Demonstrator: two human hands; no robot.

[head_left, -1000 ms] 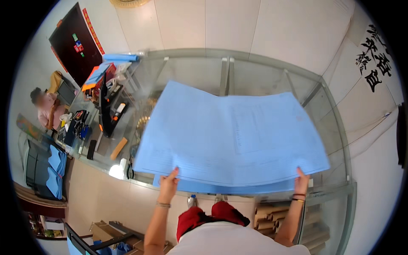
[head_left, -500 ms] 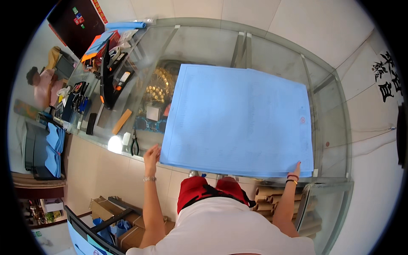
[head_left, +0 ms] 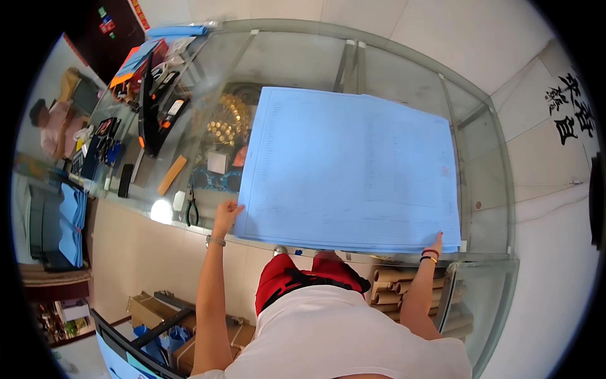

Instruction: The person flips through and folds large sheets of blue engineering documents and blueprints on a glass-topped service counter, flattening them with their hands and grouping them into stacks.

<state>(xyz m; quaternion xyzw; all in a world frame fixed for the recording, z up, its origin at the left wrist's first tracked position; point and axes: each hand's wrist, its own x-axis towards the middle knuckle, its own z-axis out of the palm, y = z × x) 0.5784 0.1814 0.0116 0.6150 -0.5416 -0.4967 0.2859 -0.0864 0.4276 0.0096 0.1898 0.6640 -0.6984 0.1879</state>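
Note:
A stack of large blue printed sheets [head_left: 347, 170] lies flat on the glass-topped counter [head_left: 404, 69], its near edge toward me. At the near-left corner, my left hand [head_left: 226, 218] is closed, fingertips pinching the side edge of the sheets. My right hand [head_left: 434, 244] is at the near-right corner, one digit laid on top of the paper and the other fingers hidden at the edge. A metal watch is on my left wrist, red and yellow bands on my right.
Left of the sheets lie pliers [head_left: 192, 210], a wooden strip [head_left: 172, 175] and a large black stapler [head_left: 154, 114]. Rolled blue paper [head_left: 180, 30] rests at the far left. Brown cardboard tubes [head_left: 392, 287] sit under the counter. Another person [head_left: 60, 126] is at the left.
The whole view has shifted slightly. My left fingers now lie over the side edge of the sheets, a little farther from the near corner. My right hand stays at its corner.

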